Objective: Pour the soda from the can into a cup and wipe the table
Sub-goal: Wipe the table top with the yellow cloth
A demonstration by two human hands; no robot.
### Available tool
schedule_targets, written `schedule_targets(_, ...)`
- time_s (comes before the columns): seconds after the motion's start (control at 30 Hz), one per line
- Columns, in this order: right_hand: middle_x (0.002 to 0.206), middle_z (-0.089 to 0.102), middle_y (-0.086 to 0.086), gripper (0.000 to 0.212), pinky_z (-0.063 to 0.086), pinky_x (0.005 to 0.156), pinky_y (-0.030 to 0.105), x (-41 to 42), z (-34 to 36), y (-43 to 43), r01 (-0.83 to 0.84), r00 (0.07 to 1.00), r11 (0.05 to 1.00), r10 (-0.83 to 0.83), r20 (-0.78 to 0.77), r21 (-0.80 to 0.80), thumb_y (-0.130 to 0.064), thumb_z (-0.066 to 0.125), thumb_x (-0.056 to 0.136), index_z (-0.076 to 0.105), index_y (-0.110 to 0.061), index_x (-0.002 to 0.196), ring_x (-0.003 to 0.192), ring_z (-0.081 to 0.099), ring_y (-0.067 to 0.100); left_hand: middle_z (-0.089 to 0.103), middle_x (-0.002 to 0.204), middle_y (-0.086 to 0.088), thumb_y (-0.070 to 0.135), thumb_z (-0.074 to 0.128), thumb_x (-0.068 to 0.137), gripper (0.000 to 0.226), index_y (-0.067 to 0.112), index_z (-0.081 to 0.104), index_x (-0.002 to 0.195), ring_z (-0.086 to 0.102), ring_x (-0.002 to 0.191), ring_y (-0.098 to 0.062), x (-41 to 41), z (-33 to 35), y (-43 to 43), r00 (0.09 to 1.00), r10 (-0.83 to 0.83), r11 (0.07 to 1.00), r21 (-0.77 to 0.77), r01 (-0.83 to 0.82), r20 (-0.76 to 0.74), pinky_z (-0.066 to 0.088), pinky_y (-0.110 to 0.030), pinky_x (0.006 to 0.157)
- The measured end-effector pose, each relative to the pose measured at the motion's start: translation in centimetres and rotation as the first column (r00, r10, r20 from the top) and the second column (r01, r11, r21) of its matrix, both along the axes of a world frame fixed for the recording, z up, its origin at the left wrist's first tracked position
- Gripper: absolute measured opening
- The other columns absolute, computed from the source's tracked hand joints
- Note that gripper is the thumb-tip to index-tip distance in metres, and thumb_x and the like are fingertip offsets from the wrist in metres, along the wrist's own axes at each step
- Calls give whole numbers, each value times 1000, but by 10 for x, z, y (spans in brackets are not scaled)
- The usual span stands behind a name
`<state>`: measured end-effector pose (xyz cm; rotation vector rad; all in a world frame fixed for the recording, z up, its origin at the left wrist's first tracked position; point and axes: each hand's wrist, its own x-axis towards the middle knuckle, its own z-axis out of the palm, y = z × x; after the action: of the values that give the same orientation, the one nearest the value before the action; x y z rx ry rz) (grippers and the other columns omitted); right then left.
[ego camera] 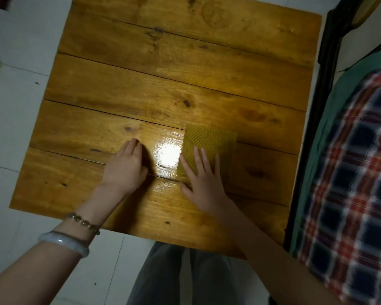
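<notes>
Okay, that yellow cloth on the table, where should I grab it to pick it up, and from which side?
Probably by its far edge, coming from above. The cloth lies flat on the table, with the right hand pressing open on its near part, so only the far edge and far corners are free. Being thin and flat, it offers no side to grip; pinch a far corner with the fingers and peel upward.

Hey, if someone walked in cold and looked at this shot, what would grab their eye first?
Probably the bright glare on the wooden table, in the near middle between the two hands. Just right of it, the right hand presses flat on a yellow-green cloth, while the left hand rests on bare wood. A red and blue plaid fabric fills the right edge.
</notes>
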<state>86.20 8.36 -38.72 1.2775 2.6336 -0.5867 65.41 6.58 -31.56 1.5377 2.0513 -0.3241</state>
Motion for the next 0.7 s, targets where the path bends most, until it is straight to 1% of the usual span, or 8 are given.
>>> schedule_targets(0.07, 153, 23, 17, 62, 2, 109, 61, 8, 7, -2, -32, 997, 998, 27, -73, -60, -52, 33, 88, 36, -22, 143, 142, 16, 34, 28, 152, -15, 23, 57, 90, 62, 4, 32, 143, 26, 139, -30, 12, 1, 13, 997, -17, 991, 137, 7, 70, 24, -37, 111)
schedule_targets(0.1, 149, 33, 17, 56, 6, 109, 61, 12, 10, 5, -1, 993, 998, -6, -118, -65, -48, 35, 88, 47, -21, 136, 140, 25, 34, 35, 148, -15, 22, 57, 90, 58, 5, 37, 141, 32, 135, -31, 19, 1, 21, 994, -30, 983, 183, 11, 106, 27, -37, 110)
schedule_targets(0.17, 124, 58, 20, 40, 32, 102, 63, 24, 16, 31, 216, 955, 976, -214, -205, -14, -36, 43, 84, 67, -14, 109, 119, 52, 38, 44, 141, -13, 24, 58, 90, 53, 7, 43, 138, 39, 129, -29, 33, -2, 37, 982, -20, 971, 238, -27, 190, 31, -35, 106)
schedule_targets(0.2, 109, 62, 20, 34, 44, 93, 58, 32, 18, 49, 362, 901, 932, -350, -256, 0, -31, 46, 82, 69, -11, 98, 105, 59, 39, 47, 137, -11, 26, 59, 90, 53, 8, 44, 137, 40, 126, -28, 40, -4, 45, 973, 7, 967, 246, -65, 229, 32, -35, 105)
schedule_targets(0.23, 100, 62, 20, 30, 47, 87, 52, 40, 21, 67, 483, 837, 875, -465, -287, -9, -26, 49, 82, 69, -8, 94, 96, 59, 40, 49, 135, -10, 27, 59, 90, 53, 9, 44, 137, 41, 125, -28, 46, -6, 52, 965, 33, 964, 246, -98, 259, 33, -35, 104)
schedule_targets(0.3, 101, 58, 22, 26, 40, 86, 47, 54, 26, 96, 600, 771, 799, -588, -247, -28, -18, 54, 84, 66, -4, 102, 97, 54, 40, 50, 132, -10, 27, 59, 90, 52, 10, 45, 137, 43, 123, -28, 54, -11, 66, 959, 52, 960, 252, -126, 280, 34, -35, 102)
schedule_targets(0.47, 114, 52, 14, 25, 29, 91, 39, 70, 23, 126, 473, 871, 877, -480, -108, -85, -22, 56, 89, 62, -11, 111, 110, 45, 32, 59, 120, -12, 22, 59, 90, 39, 11, 56, 128, 49, 110, -31, 61, -23, 92, 970, -6, 951, 303, -70, 243, 38, -39, 98)
schedule_targets(0.7, 115, 50, 6, 19, 22, 90, 33, 79, 15, 131, 425, 890, 886, -447, -95, -186, -25, 59, 86, 61, -16, 103, 114, 39, 25, 60, 103, -13, 18, 67, 84, 23, 11, 62, 104, 49, 103, -33, 68, -32, 111, 989, -8, 975, 220, -25, 148, 44, -43, 85)
